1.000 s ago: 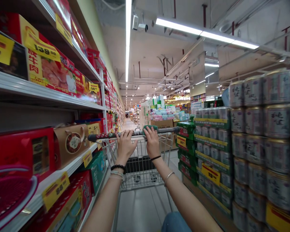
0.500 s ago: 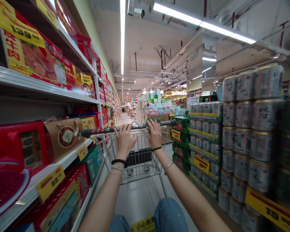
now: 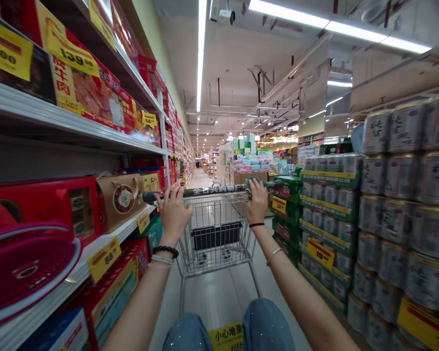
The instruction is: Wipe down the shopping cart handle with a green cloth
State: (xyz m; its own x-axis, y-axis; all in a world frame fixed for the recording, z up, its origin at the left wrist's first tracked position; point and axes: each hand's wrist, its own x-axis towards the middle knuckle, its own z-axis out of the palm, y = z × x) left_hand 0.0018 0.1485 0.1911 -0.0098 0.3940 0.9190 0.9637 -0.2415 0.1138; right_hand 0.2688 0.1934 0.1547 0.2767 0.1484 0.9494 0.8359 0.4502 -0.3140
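A metal wire shopping cart stands in front of me, its basket seen from the handle end. Its dark handle bar carries white lettering along the middle. Near the bar's left end, my left hand is closed over it, fingers draped on top, wearing a black bead bracelet. My right hand grips the bar toward its right end, with a green patch partly under the fingers. Its wrist has a dark band and a silver bangle.
Shelves with red gift boxes and a magenta basket line the left side. Stacked silver cans and green cartons border the right. A yellow floor sign lies between my knees. Packaged goods are piled ahead.
My left hand has shifted left along the handle bar, uncovering its lettering. The right hand keeps its grip. Shelves, cart and cans all sit further right in view.
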